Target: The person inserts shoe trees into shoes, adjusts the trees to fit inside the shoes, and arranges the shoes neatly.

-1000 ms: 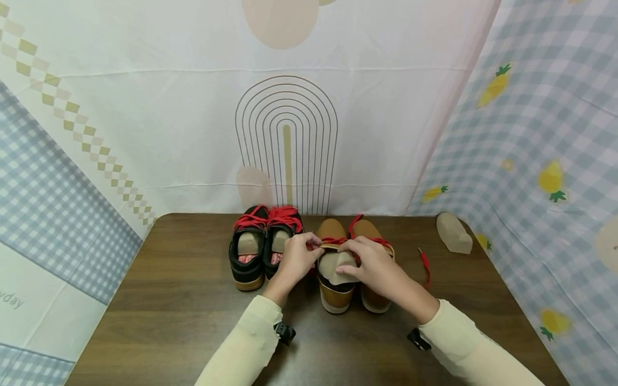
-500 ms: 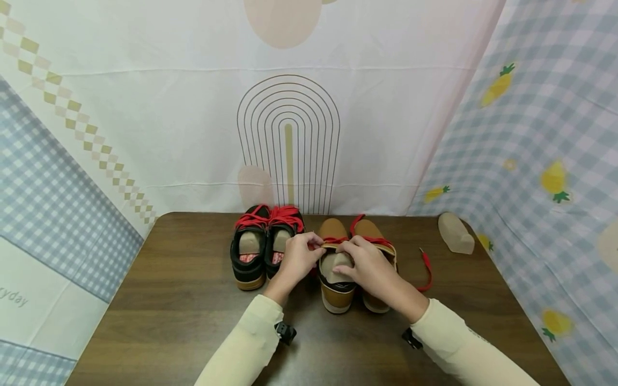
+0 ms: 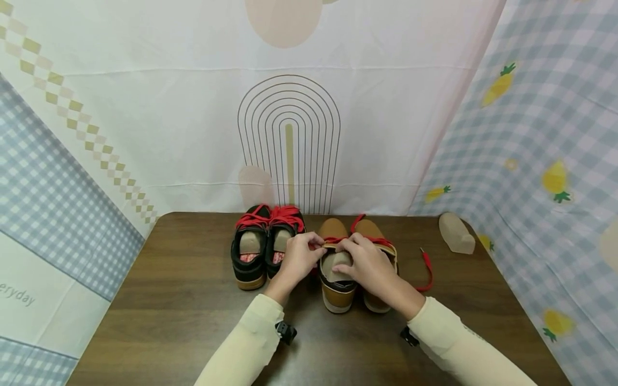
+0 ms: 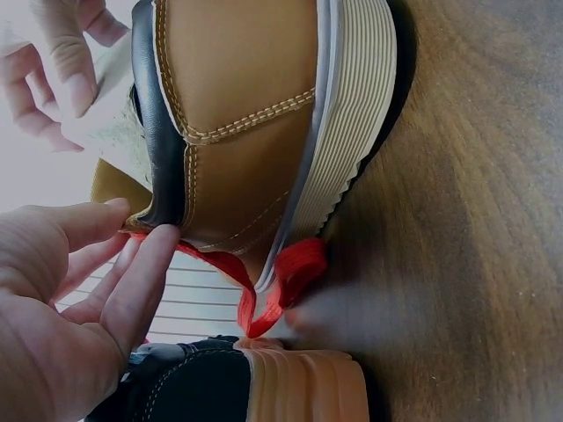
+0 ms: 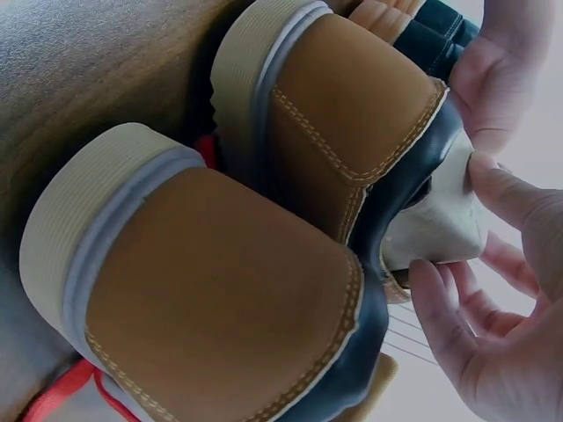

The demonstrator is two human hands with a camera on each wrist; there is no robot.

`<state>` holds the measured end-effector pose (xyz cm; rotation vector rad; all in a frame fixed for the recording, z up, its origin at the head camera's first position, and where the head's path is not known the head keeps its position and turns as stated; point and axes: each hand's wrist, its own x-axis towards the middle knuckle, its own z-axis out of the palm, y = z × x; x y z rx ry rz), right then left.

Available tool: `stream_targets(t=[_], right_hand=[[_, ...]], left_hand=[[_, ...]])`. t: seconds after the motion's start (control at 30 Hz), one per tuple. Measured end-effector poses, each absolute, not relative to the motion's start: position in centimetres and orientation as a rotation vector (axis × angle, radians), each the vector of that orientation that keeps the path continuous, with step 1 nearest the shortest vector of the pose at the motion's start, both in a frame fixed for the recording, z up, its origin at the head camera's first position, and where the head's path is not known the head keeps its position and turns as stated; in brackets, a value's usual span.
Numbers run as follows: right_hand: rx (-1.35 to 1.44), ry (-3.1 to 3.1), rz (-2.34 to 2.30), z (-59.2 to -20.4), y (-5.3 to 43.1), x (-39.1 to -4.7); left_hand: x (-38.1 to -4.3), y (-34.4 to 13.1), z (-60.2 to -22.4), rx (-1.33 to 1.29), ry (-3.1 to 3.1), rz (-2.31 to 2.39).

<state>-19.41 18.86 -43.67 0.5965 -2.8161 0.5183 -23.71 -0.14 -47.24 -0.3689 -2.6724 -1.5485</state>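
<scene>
A tan shoe (image 3: 337, 298) with a black collar and red laces stands right of centre on the table. In its opening sits a beige moulded shoe insert (image 5: 435, 211), partly pushed in, its back end sticking out. My right hand (image 3: 370, 264) holds that insert between thumb and fingers. My left hand (image 4: 79, 299) pinches the left edge of the shoe's opening, near the laces, as the left wrist view shows. The matching tan shoe (image 5: 220, 290) stands close on the right, partly hidden under my right hand in the head view.
A pair of black shoes (image 3: 248, 271) with red laces and beige inserts stands to the left. Another beige insert (image 3: 455, 234) lies at the table's back right corner. A red lace end (image 3: 427, 268) trails on the wooden table (image 3: 183, 300). A fabric backdrop (image 3: 193, 123) hangs behind.
My right hand has shifted slightly left and forward, and the insert has gone a little deeper into the tan shoe. My left hand keeps its pinch on the shoe's edge.
</scene>
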Motion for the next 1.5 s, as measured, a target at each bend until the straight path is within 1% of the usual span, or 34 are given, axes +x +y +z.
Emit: stream_targets(t=[0.63, 1.0, 1.2, 1.5], right_hand=[[0.597, -2.750, 0.588, -44.7, 18.6, -20.5], [0.657, -2.724, 0.511, -45.8, 18.5, -20.9], [0.660, -2.764, 0.582, -45.2, 18.8, -21.1], [0.758, -2.841, 0.703, -43.5, 20.4, -22.3]], left_hand=[[-23.6, -0.2, -47.1, -0.340, -2.695, -1.554], [-23.7, -0.2, -47.1, -0.355, -2.693, -1.537], [-23.7, -0.2, -47.1, -0.359, -2.691, -1.547], [-23.8, -0.1, -47.2, -0.373, -2.684, -1.568]])
